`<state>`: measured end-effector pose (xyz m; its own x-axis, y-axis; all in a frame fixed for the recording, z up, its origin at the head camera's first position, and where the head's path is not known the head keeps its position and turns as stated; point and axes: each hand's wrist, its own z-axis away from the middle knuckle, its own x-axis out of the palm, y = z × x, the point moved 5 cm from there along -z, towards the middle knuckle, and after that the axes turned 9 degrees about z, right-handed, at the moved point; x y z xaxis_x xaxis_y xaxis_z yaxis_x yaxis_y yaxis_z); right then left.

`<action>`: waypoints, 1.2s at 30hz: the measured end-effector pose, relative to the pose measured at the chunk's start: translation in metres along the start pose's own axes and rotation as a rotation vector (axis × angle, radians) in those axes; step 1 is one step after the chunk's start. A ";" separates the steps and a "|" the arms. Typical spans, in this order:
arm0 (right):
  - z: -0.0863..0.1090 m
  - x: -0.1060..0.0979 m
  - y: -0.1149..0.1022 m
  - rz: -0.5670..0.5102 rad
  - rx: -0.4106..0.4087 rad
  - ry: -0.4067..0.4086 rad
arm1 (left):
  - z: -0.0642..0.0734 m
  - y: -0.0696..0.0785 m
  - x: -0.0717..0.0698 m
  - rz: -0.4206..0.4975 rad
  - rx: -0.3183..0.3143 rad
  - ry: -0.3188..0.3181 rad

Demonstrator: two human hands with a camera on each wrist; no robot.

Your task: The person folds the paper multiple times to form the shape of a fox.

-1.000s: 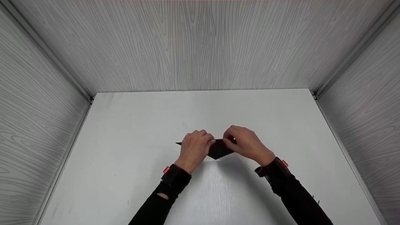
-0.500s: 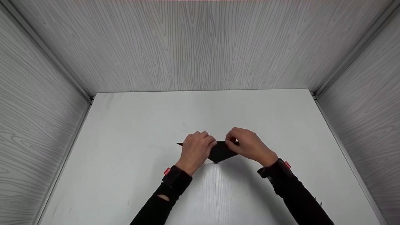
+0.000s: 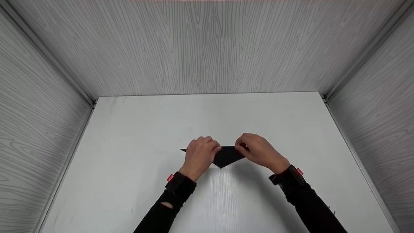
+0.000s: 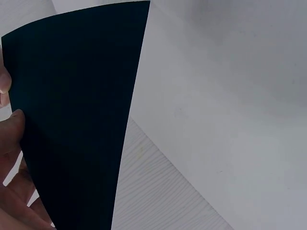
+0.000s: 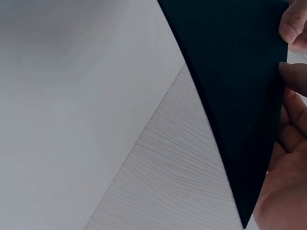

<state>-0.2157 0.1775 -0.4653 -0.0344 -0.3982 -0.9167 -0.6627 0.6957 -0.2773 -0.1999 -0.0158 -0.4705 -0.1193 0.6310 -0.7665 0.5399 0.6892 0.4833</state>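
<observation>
A thin dark sheet [image 3: 228, 156], which looks like folded paper, is stretched between both hands above the table, one corner pointing down toward the person. My left hand [image 3: 200, 155] pinches its upper edge left of the middle, and a sharp tip sticks out beyond that hand. On the other side my right hand [image 3: 260, 151] pinches the same edge with thumb and fingers. The left wrist view shows the sheet [image 4: 76, 115] as dark teal, with the left thumb [image 4: 12, 132] at its edge. Its narrow pointed end [image 5: 240, 182] hangs beside the right palm in the right wrist view.
A white tabletop [image 3: 129, 129] lies under the hands. Pale wood-grain panels stand at the back [image 3: 207, 48], the left [image 3: 35, 123] and the right [image 3: 378, 103]. Dark bands with red tags [image 3: 181, 186] wrap both wrists.
My right hand has shifted slightly right and down, widening the gap between the hands. More of the dark sheet shows there, and its lower corner sits a little lower than one second ago.
</observation>
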 end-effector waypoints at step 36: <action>0.023 -0.003 0.022 0.017 -0.009 0.078 | 0.002 -0.008 -0.003 -0.010 0.019 0.027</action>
<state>-0.2134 0.2077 -0.4752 -0.1039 -0.4318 -0.8960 -0.6681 0.6977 -0.2587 -0.2022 -0.0242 -0.4727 -0.1471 0.6333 -0.7598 0.5543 0.6889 0.4670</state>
